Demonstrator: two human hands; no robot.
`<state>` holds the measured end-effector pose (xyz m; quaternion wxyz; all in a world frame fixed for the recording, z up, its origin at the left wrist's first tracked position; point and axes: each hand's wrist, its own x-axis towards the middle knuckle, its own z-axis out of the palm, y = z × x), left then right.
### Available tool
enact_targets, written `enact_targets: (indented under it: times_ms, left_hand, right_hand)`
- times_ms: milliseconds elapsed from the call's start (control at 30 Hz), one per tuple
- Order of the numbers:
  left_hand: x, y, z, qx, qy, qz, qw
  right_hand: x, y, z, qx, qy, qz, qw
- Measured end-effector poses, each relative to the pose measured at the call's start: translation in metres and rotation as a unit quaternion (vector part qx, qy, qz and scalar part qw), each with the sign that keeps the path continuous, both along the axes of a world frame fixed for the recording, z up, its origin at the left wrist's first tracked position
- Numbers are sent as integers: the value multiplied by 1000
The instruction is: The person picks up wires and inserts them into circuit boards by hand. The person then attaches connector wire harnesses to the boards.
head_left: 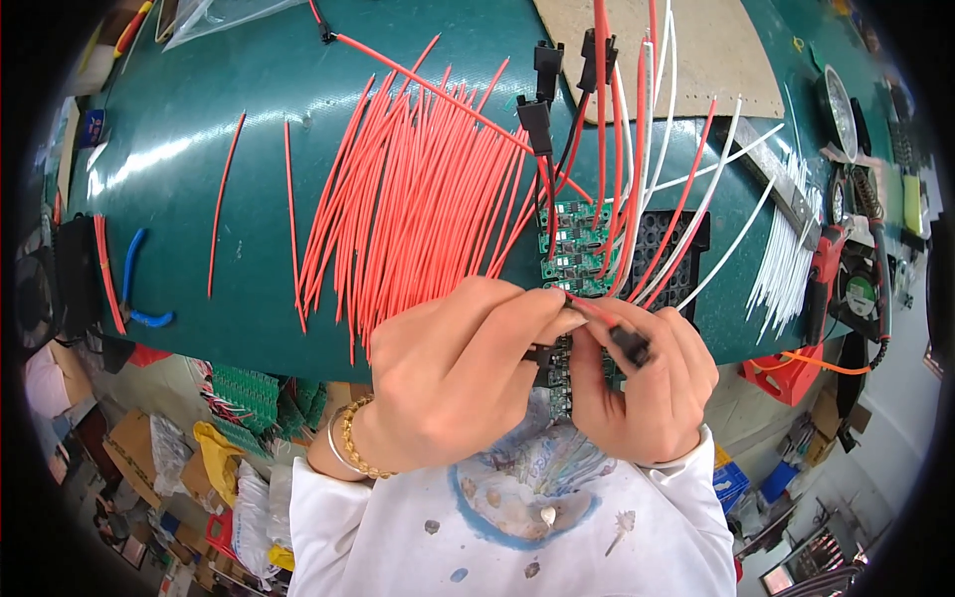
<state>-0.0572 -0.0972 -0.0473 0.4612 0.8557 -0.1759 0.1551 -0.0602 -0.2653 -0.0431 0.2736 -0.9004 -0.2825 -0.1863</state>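
Close together at the table's near edge, my two hands work over a strip of green circuit boards (577, 239). My left hand (453, 368) is closed, its thumb and fingertips pinching thin red and black wires. In my closed right hand (652, 393) is a black plug connector (629, 345), from which those wires run. Part of the board strip passes beneath my hands, so what touches it there is hidden. Red and white wires rise from the boards, and more black connectors (535, 124) stand up beyond them.
A large spread of cut red wires (418, 199) lies left of the boards. White wires (784, 259) are bundled at right beside a metal ruler (766, 174) and a red-handled tool (824, 269). Blue-handled pliers (131, 279) lie far left; a black perforated tray (671, 254) sits by the boards.
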Motion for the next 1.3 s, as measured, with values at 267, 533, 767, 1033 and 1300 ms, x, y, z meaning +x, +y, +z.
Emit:
enact_targets:
  times_ms: [267, 533, 767, 1033, 1300]
  left_hand:
    - [-10, 3, 12, -39, 141, 32, 989]
    - [-23, 13, 12, -220, 148, -66, 962]
    - [-32, 11, 10, -204, 172, -110, 957]
    - [-36, 1, 12, -278, 194, -175, 924]
    - [-37, 8, 21, -298, 264, -117, 910]
  right_hand:
    - [0, -4, -6, 44, -14, 11, 999]
    - [-6, 4, 20, 203, 135, 99, 965]
    - [-11, -7, 24, 294, 197, 47, 934]
    - [-10, 3, 21, 331, 215, 111, 912]
    - [-8, -14, 23, 371, 294, 127, 872]
